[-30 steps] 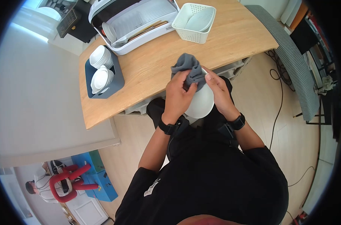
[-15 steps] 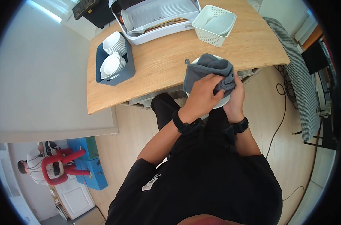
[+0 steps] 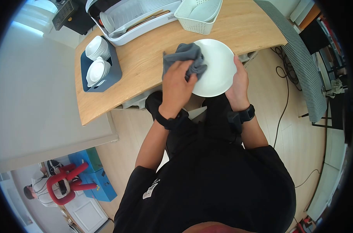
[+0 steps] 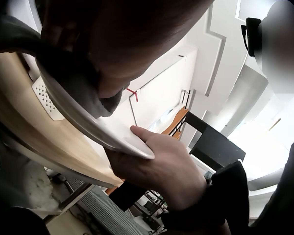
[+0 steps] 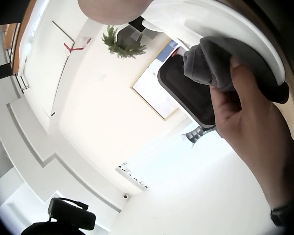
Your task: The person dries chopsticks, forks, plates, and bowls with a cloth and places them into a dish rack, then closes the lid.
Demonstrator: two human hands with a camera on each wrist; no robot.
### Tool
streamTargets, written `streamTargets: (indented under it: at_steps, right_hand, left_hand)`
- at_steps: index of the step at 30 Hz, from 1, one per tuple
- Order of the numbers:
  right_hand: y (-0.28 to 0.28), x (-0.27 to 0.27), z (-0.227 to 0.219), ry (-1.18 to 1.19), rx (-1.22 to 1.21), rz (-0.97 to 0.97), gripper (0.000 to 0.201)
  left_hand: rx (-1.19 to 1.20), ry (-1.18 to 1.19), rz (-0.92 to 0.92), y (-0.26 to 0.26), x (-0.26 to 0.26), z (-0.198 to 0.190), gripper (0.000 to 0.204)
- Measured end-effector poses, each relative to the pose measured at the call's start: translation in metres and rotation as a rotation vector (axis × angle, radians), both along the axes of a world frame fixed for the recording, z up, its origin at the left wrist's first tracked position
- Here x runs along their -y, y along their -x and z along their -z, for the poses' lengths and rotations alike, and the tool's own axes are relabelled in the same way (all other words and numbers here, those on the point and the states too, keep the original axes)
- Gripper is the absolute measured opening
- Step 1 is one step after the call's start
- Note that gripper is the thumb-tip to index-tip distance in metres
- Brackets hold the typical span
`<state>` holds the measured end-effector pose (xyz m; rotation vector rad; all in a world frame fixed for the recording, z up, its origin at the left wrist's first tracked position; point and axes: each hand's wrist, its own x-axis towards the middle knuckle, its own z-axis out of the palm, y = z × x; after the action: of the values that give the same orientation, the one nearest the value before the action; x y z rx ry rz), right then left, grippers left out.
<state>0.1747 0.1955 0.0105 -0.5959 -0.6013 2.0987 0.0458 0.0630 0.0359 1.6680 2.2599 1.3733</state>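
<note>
A white plate (image 3: 219, 68) is held over the person's lap near the table's front edge, tilted, its face toward the head camera. The right hand (image 3: 238, 87) grips its right rim, the thumb on the upper side. In the left wrist view this same right hand (image 4: 157, 166) has the plate's edge between thumb and fingers. A bunched grey cloth (image 3: 186, 58) is pinched in the left hand (image 3: 176, 87) and lies against the plate's left part. Seen from the right wrist, the left thumb presses the cloth (image 5: 210, 63) over the plate's rim.
On the wooden table (image 3: 145, 64) stand a blue-grey bin (image 3: 112, 73) with stacked white bowls (image 3: 97, 47), a white dish rack (image 3: 139, 33) holding chopsticks, and a pale perforated basket (image 3: 192, 25) with a dish in it. A checked bench (image 3: 306, 66) is at the right. Another person sits far left.
The cloth, earlier bunched over the plate and covering much of it, has moved to its left side, baring the plate's face. The plate has turned toward the head camera, and the hands have moved apart.
</note>
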Motion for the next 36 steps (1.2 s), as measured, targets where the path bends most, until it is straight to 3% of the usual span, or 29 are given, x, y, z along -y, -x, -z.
streamTargets:
  at_steps: [2,8,11,26,28,29,30,32,33,34,36]
  right_hand:
    - [-0.001,0.003,-0.002,-0.034,0.012,-0.011,0.041]
    - [-0.010,-0.004,-0.009,-0.167,0.089,-0.100,0.045]
    - [-0.017,-0.010,-0.013,-0.185,0.139,-0.133,0.043]
    - [-0.018,-0.010,-0.024,-0.333,0.264,-0.360,0.037]
    - [-0.016,-0.006,-0.024,-0.532,0.343,-0.321,0.039]
    - [-0.017,-0.008,-0.028,-0.806,0.340,-0.354,0.035]
    - [-0.017,-0.008,-0.031,-0.813,0.338,-0.356,0.035]
    - [-0.015,-0.005,-0.040,-1.075,0.293,-0.380,0.029]
    - [-0.017,-0.007,-0.047,-1.183,0.301,-0.371,0.028]
    - [-0.018,-0.009,-0.052,-1.188,0.292,-0.375,0.028]
    - [-0.019,-0.010,-0.058,-1.295,0.293,-0.316,0.027]
  left_hand:
    - [0.033,-0.016,-0.114,0.010,0.000,0.000,0.033]
    - [0.240,-0.103,-0.192,0.030,0.007,0.003,0.032]
    - [0.843,-0.198,-0.014,0.045,0.014,0.005,0.027]
    - [1.466,-0.403,0.287,0.048,0.023,0.024,0.031]
    - [1.453,-0.343,0.312,0.045,0.024,0.022,0.032]
    - [1.446,-0.276,0.338,0.040,0.024,0.018,0.033]
    - [1.442,-0.283,0.340,0.034,0.023,0.013,0.033]
    - [1.250,-0.112,0.389,0.025,0.024,0.006,0.035]
    - [0.954,0.075,0.394,0.028,0.030,0.005,0.043]
    - [0.948,0.069,0.387,0.024,0.034,0.016,0.043]
    - [1.255,-0.152,0.516,0.012,0.039,0.055,0.051]
